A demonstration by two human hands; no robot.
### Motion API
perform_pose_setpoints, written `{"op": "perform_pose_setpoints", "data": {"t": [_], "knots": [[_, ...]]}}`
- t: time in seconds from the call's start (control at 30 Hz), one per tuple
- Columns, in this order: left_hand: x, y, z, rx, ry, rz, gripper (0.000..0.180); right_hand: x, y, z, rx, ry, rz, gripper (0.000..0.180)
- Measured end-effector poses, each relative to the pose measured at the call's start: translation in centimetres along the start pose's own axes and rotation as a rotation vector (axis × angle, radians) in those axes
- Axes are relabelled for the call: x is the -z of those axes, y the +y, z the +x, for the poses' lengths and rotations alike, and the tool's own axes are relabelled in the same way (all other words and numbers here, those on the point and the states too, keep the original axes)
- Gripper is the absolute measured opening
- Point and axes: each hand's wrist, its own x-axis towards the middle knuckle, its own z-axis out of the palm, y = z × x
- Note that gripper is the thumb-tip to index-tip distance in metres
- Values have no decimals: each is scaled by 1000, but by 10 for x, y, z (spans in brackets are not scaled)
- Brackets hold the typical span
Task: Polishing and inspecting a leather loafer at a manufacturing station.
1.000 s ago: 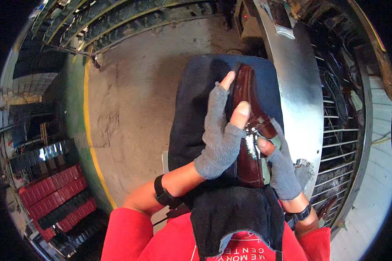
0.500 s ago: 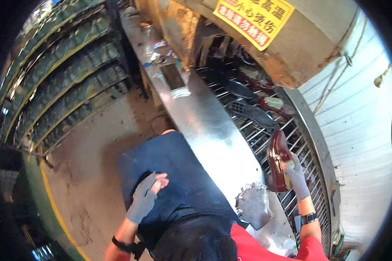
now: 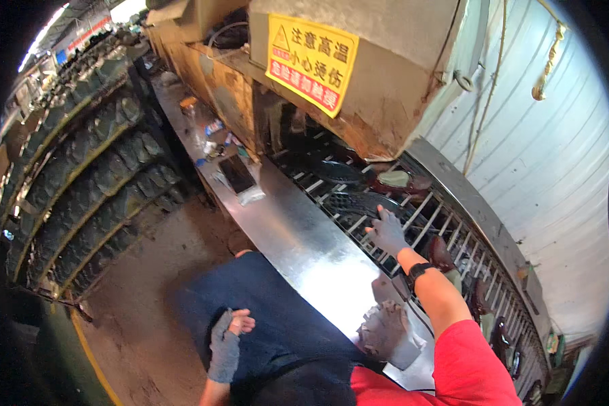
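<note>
Metal bars (image 3: 423, 231) — under dark sole (image 3: 353, 202)

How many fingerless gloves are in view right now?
2 grey ones: one glove on the left hand, above the dark blue cloth; the other on the right hand, over the metal rack. Others could be hidden in the shadows.

yellow-and-red warning sign (image 3: 307, 72), triangle symbol (image 3: 281, 40), on beige hood (image 3: 402, 57)

Gloved right hand (image 3: 388, 234) at black sole (image 3: 353, 202)
</note>
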Motion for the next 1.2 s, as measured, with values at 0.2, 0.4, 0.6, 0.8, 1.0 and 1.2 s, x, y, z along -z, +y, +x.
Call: {"op": "perform_pose_setpoints", "data": {"t": [0.2, 0.4, 0.6, 0.8, 1.0, 1.2], "knots": [[-12, 13, -7, 6, -36, -22, 36, 101, -55, -7, 41, -58, 68, 49], [-106, 40, 17, -113, -221, -168, 46, 198, -158, -17, -83, -618, 1395, 62], [-92, 65, 22, 293, -197, -460, 36, 91, -83, 33, -237, -316, 1474, 46], [-35, -36, -4, 369, 92, -90, 42, -1, 137, 115, -1147, 77, 1681, 95], [-40, -39, 8, 359, 103, -19, 45, -33, 170, 125, -44, 98, 9, 91], [-35, -28, 4, 419, 119, 1, 45, -32, 136, 74, -797, 100, 2055, 59]]}}
